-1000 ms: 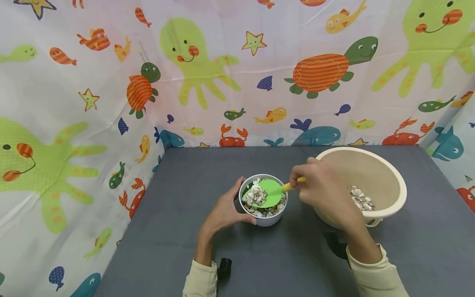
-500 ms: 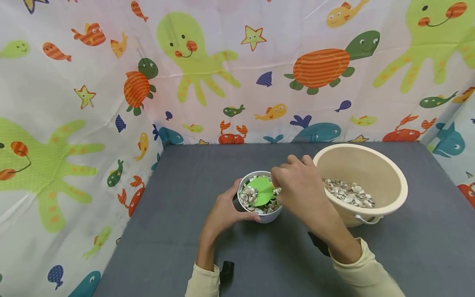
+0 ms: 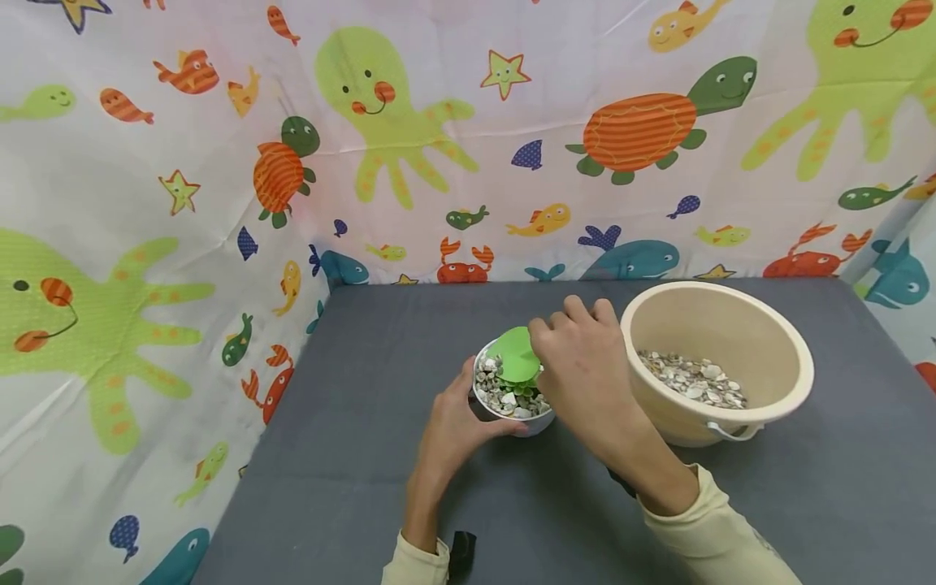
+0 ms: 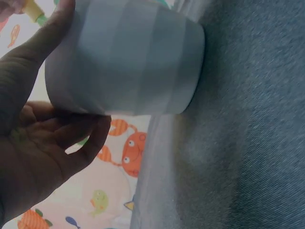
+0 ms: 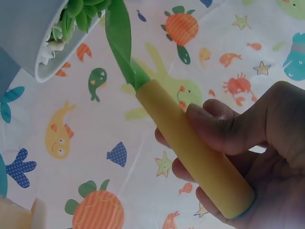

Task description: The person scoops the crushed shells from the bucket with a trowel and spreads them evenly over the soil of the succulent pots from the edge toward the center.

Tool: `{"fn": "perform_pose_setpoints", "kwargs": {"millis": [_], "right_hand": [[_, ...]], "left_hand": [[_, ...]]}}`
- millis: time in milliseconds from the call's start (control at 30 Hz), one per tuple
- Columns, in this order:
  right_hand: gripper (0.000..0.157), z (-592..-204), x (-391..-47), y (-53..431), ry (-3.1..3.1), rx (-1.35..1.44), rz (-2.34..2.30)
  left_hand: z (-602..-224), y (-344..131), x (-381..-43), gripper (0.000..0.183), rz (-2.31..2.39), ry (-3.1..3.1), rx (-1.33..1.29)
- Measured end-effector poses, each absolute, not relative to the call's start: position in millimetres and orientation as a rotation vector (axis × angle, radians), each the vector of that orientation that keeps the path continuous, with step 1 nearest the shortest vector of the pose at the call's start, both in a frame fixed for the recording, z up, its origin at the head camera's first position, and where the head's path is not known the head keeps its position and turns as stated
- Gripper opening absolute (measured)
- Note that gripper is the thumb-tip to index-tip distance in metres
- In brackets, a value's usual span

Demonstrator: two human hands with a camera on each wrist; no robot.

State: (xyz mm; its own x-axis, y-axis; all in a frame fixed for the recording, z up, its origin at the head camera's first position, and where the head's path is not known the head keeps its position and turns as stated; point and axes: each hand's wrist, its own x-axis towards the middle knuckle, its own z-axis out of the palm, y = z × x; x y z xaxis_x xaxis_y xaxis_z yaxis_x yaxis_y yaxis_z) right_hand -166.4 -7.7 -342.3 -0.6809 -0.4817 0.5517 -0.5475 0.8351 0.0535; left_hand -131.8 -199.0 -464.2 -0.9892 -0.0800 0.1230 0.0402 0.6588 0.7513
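My left hand (image 3: 457, 426) grips the side of a small white flowerpot (image 4: 133, 57), thumb on the near side and fingers at the left. Shells (image 3: 500, 400) fill the pot around a green leafy plant (image 5: 83, 13). My right hand (image 3: 585, 378) holds a toy shovel by its yellow handle (image 5: 190, 148), fingers wrapped round it. The shovel's green blade (image 3: 517, 356) is over the far part of the pot, tilted, with no shells visible on it. In the head view my right hand hides the handle and the pot's right edge.
A cream bucket (image 3: 720, 321) with a white handle (image 3: 734, 433) stands right of the pot, shells (image 3: 698, 383) lying in its bottom. Grey cloth (image 3: 351, 455) covers the table. A curtain (image 3: 409, 97) printed with sea animals hangs behind and to the left.
My right hand has moved left and tilted the shovel over the pot. The heap of shells has left its blade, which has shifted toward the pot's far side. My left hand keeps its hold.
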Motion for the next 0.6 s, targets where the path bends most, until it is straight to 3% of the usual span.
{"fn": "perform_pose_setpoints", "kwargs": {"millis": [267,600], "right_hand": [[0.019,-337.5,-167.2,0.7,-2.479,0.717,0.171],[0.028,-329.4,-172.9,21.9,-2.514,0.712,0.553]], "left_hand": [[-465.7,-192.3,-130.9,0.121,-1.239,-2.712,0.117],[-463.5,-203.8,-135.6,0.124,-1.208,-2.717,0.140]]}}
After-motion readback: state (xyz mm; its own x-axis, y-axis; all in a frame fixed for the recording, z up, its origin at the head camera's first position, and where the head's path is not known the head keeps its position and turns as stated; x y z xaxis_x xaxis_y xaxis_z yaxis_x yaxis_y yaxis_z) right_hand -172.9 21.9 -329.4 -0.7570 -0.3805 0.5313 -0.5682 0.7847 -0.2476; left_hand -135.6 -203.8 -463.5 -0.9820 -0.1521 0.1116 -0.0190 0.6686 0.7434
